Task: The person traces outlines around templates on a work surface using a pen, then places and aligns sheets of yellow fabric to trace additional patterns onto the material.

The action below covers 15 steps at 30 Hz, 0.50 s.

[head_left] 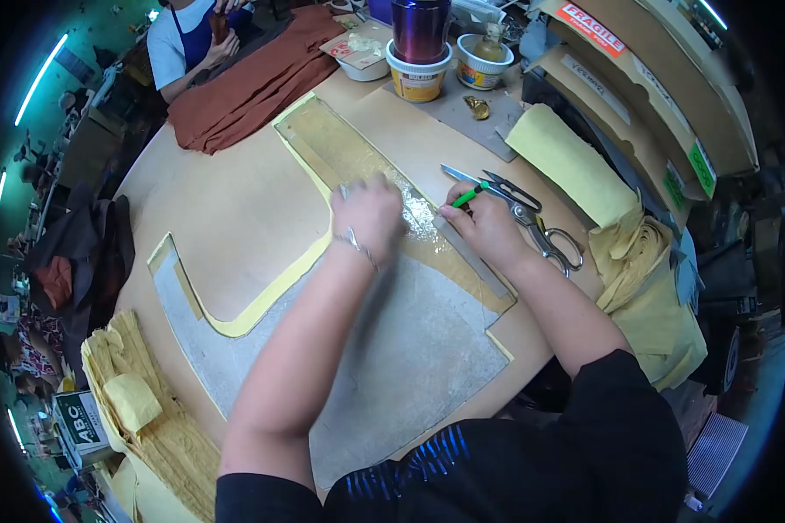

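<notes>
My left hand (368, 212) is over the grey pattern piece (410, 349), beside its strip with shiny, wet-looking patches (423, 218). Its fingers are blurred and partly turned away, so whether they hold anything is unclear. A green pen (469, 194) is held in my right hand (484, 228), at the right edge of the strip. Yellow material (266, 309) shows along the curved edge of the grey piece. Just beyond my right hand lie large metal scissors (549, 240) and small dark snips (513, 190).
Tubs (419, 80) and a purple tumbler (420, 30) stand at the back. Brown fabric (253, 78) lies back left, near another person (183, 44). Yellow cloth (576, 166) and cardboard boxes (654, 70) are at right; more yellow cloth (153, 418) is front left.
</notes>
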{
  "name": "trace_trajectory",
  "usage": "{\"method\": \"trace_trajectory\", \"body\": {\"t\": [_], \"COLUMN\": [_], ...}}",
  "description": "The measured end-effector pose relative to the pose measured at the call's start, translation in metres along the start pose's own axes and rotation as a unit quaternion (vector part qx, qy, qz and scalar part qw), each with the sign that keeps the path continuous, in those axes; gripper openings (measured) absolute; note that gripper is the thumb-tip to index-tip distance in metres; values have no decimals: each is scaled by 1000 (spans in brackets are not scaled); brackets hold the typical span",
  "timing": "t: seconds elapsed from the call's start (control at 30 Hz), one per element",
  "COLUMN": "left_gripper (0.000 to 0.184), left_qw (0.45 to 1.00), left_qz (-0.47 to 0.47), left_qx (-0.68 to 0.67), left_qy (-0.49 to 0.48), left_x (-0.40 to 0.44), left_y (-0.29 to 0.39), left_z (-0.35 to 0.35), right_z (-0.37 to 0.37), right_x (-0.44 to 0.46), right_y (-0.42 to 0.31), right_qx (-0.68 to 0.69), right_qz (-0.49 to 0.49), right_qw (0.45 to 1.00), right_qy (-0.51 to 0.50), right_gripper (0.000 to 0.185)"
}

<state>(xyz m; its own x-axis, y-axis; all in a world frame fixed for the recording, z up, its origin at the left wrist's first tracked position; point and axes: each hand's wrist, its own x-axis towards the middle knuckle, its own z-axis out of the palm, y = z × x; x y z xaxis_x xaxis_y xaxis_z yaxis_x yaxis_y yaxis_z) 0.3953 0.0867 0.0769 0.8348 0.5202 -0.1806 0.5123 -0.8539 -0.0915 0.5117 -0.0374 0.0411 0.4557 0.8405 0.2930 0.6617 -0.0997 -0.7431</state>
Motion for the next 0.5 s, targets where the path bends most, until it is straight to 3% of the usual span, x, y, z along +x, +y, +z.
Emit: {"method": "trace_trajectory", "body": {"t": [0.03,0.2,0.43,0.5], "left_gripper": [61,89,87,86], "left_qw": [996,994,997,997], "left_qz": [22,12,17,8], "left_qx": [-69,-103,-71,-69], "left_qy": [-58,-37,-19,-22], "left_x": [-14,-41,-42,-43], "left_y": [13,42,42,43], "left_z": [-6,7,10,11], "right_z": [-1,8,33,10], "right_x": [1,10,40,4], "right_y": [2,4,12,8], "right_qx": [3,22,28,-41], "right_qz": [-1,1,-54,-11], "right_qw": [1000,1000,997,999], "right_qy": [-2,-3,56,8], "right_gripper": [13,13,16,17]}}
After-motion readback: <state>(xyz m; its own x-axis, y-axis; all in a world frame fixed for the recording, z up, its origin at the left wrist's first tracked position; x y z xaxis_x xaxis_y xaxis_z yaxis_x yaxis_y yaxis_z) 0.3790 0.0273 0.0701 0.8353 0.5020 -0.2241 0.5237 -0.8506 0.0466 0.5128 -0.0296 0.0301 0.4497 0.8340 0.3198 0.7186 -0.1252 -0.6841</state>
